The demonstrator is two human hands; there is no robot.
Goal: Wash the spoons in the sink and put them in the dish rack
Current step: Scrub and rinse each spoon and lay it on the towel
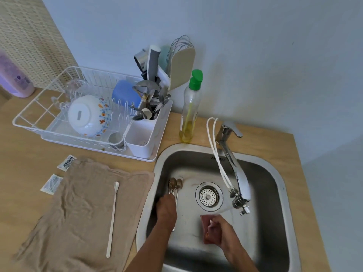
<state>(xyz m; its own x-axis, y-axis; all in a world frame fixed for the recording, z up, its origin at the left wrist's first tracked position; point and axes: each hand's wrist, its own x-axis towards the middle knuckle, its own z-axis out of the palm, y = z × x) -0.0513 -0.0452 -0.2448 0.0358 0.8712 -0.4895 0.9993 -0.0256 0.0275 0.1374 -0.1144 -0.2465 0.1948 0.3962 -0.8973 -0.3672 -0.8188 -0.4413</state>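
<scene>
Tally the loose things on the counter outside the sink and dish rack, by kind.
Bottles: 2, the dish soap bottle and the purple bottle
Towels: 1, the brown towel
Long white spoon on the towel: 1
Sachets: 2, and
Total: 6

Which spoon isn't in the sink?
The long white spoon, lying alone on the brown towel left of the sink; the metal spoons are in the left hand.
</scene>
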